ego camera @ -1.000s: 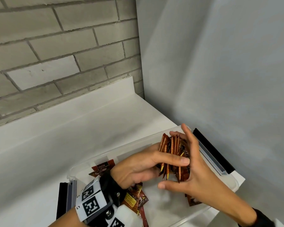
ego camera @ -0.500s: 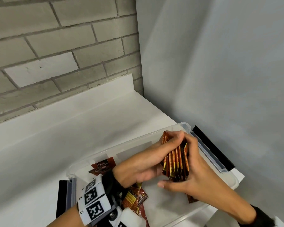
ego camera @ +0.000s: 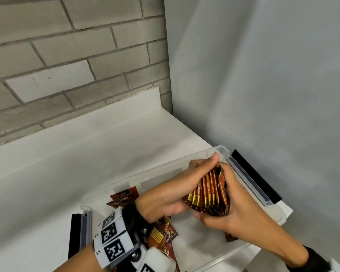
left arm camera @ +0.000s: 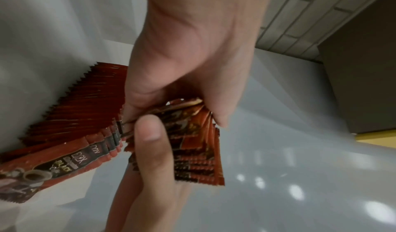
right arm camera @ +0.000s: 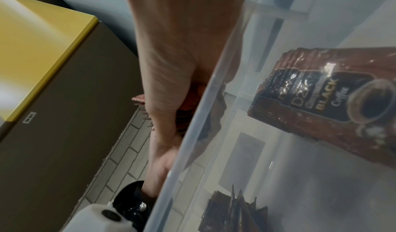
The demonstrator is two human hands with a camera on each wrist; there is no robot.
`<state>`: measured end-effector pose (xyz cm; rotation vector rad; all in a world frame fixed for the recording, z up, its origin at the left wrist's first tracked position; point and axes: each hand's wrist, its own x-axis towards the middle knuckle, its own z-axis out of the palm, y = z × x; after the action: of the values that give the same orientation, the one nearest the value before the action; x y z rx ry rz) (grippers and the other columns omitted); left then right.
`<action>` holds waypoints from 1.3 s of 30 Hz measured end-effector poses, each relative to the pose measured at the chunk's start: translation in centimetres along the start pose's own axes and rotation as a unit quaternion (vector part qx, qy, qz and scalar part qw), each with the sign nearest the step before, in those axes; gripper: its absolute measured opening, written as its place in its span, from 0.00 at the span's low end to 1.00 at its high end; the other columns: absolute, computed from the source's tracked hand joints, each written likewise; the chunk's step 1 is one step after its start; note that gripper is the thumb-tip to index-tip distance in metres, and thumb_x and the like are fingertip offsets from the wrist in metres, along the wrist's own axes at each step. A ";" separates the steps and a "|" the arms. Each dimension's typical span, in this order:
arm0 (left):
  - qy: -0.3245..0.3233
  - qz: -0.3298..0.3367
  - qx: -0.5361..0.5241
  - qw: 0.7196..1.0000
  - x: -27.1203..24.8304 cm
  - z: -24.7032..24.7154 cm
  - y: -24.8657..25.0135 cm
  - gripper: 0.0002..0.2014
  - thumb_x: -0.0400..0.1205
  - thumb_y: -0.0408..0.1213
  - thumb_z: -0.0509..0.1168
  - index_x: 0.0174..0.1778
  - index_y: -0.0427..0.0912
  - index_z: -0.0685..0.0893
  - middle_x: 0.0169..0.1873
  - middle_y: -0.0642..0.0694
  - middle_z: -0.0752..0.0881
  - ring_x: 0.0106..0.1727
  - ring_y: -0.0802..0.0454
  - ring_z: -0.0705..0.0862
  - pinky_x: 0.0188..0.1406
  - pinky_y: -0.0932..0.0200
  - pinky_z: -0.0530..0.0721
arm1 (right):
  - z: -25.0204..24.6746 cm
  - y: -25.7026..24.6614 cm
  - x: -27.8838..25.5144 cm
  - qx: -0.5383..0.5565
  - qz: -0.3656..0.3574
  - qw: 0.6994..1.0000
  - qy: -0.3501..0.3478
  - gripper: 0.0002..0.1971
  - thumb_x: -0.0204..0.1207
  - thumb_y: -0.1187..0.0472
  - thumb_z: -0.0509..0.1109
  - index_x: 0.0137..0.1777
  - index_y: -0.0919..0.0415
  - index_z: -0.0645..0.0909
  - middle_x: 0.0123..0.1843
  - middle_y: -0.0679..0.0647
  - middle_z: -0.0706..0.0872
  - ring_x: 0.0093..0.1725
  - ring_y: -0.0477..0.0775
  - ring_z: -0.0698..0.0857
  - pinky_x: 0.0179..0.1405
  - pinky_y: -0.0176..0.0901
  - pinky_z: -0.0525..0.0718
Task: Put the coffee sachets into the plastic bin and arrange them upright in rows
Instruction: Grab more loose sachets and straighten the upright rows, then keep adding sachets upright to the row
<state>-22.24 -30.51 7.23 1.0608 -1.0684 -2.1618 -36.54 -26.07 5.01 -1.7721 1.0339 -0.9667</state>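
Clear plastic bin (ego camera: 249,185) on a white counter (ego camera: 86,154), a stack of coffee sachets (ego camera: 210,195) clasped above it.
Head view: left hand (ego camera: 169,195) and right hand (ego camera: 234,211) both grip the stack on edge; loose sachets (ego camera: 161,234) lie inside. Left wrist: fingers (left arm camera: 150,151) curl round it. Right wrist: grip hidden behind the bin wall.

- The person's left wrist carries a black strap (ego camera: 133,218) with metal screws.
- White marker blocks (ego camera: 111,240) printed with black square codes are fixed on that strap.
- A white camera housing (ego camera: 155,262) sits beside them.
- The right wrist wears a black cuff (ego camera: 316,261).
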 end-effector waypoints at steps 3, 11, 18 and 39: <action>0.006 0.021 -0.037 0.999 0.2 0.0 -0.5 0.57 0.53 0.58 0.83 0.74 0.40 0.66 0.53 0.34 0.82 0.50 0.45 0.90 0.47 0.52 0.88 | 0.0 0.3 0.0 -0.014 -0.009 1.000 -0.004 0.49 0.58 0.54 0.83 0.75 0.34 0.57 0.69 0.41 0.73 0.71 0.45 0.74 0.66 0.37 0.76; 0.018 0.000 -0.053 0.998 0.3 0.3 -0.7 0.41 0.67 0.50 0.76 0.74 0.41 0.66 0.49 0.36 0.83 0.46 0.46 0.90 0.46 0.53 0.89 | 0.2 0.5 0.3 -0.018 -0.016 0.999 -0.026 0.52 0.58 0.55 0.80 0.76 0.32 0.51 0.70 0.32 0.70 0.76 0.42 0.70 0.70 0.31 0.70; -0.047 -0.003 -0.056 0.997 0.1 0.3 -0.4 0.38 0.55 0.56 0.84 0.56 0.41 0.82 0.44 0.42 0.84 0.47 0.50 0.86 0.55 0.54 0.85 | -0.1 0.4 0.0 0.002 -0.011 1.000 0.013 0.47 0.56 0.59 0.78 0.74 0.35 0.60 0.52 0.44 0.78 0.49 0.49 0.83 0.40 0.31 0.79; -0.062 0.078 -0.036 0.994 0.1 -2.4 0.9 0.23 0.64 0.30 0.72 0.57 0.47 0.87 0.57 0.37 0.86 0.56 0.40 0.85 0.53 0.47 0.86 | -1.2 0.6 0.9 0.236 0.080 0.951 0.183 0.35 0.51 0.30 0.79 0.58 0.44 0.85 0.54 0.51 0.89 0.53 0.50 0.89 0.42 0.37 0.87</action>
<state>-20.25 -32.13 7.00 0.7913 -1.0815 -2.1451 -37.51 -27.41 5.02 -1.1236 1.0427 -1.3405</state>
